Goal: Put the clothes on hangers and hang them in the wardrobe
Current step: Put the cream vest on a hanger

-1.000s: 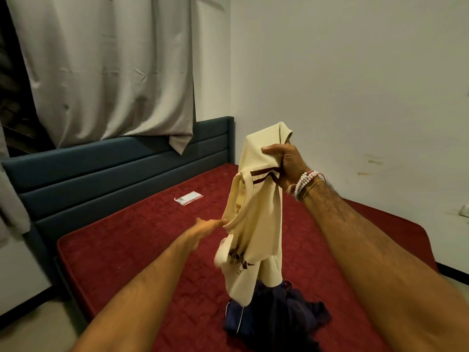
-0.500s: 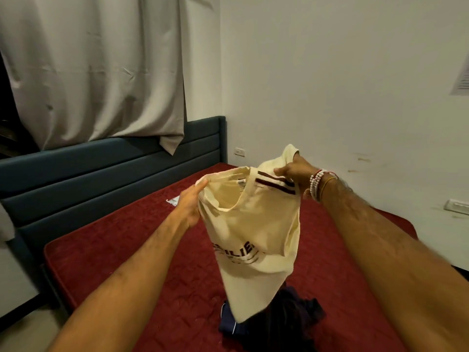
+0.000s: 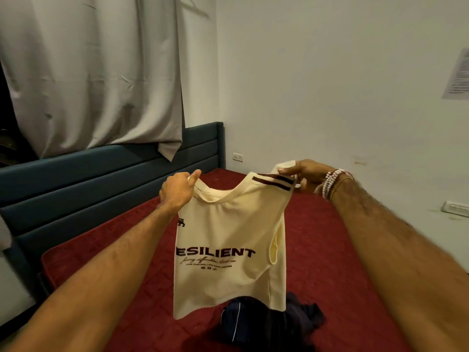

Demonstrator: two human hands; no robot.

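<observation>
We hold the cream shirt (image 3: 228,250) up by its two shoulders, in the air over the red mattress (image 3: 101,262). Its printed front faces us and its hem hangs just above a heap of dark clothes (image 3: 269,323) lying on the mattress. Our left hand (image 3: 177,190) grips one shoulder, fingers curled round the cloth and thumb up. Our right hand (image 3: 303,175), with beaded bracelets (image 3: 332,181) at the wrist, pinches the other shoulder beside the dark stripes. The shirt looks light and thoroughly soft: it sags between the hands at the neckline, and the one armhole we can see folds in on itself. We expect it to hold no shape of its own and to droop wherever we let go. It seems neither slippery nor fragile. We judge the shoulder seams the right place to hold it, since that spreads the neck open. To slide a hanger in, one hand would need to take the collar alone while the other fetches the hanger. No hanger or wardrobe shows from here, only the blue headboard (image 3: 101,174), the grey curtain (image 3: 96,72) above it and a sheet of paper (image 3: 458,74) on the wall.
</observation>
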